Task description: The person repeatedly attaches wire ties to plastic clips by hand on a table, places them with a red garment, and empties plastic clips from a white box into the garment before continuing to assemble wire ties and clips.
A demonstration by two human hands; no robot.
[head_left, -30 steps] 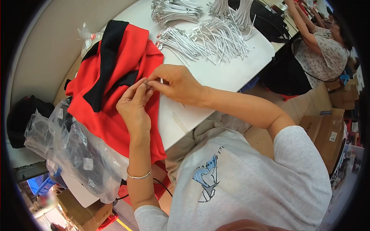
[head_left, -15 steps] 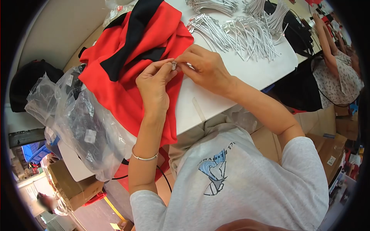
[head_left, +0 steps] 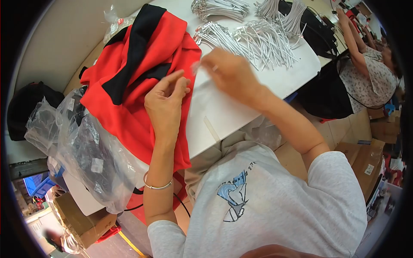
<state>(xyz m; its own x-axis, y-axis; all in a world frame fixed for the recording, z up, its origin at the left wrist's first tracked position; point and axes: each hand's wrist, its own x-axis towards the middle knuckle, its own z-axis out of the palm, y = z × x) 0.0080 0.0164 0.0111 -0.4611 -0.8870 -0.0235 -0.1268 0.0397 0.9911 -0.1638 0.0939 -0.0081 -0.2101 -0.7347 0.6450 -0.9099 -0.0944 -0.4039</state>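
My left hand (head_left: 165,101) is over the red and black cloth (head_left: 133,107). Its thumb and index finger are parted, the other fingers are loosely curled, and nothing shows between them. Above the white table, my right hand (head_left: 232,75) is smeared by motion. Its fingertips are pinched on a small whitish piece (head_left: 195,67), too blurred to name. Just beyond that hand lie bundles of white cables (head_left: 271,45) with small ends.
Clear plastic bags (head_left: 97,150) lie left of the cloth. A strip of tape (head_left: 211,129) is stuck near the edge of the white table (head_left: 241,116). A black bag (head_left: 312,32) is behind the cables. Another person (head_left: 365,77) sits at the right.
My hands, which met at a small whitish piece, have come apart. The right has moved off with a small whitish piece; the left has loosened its pinch. The view has shifted slightly.
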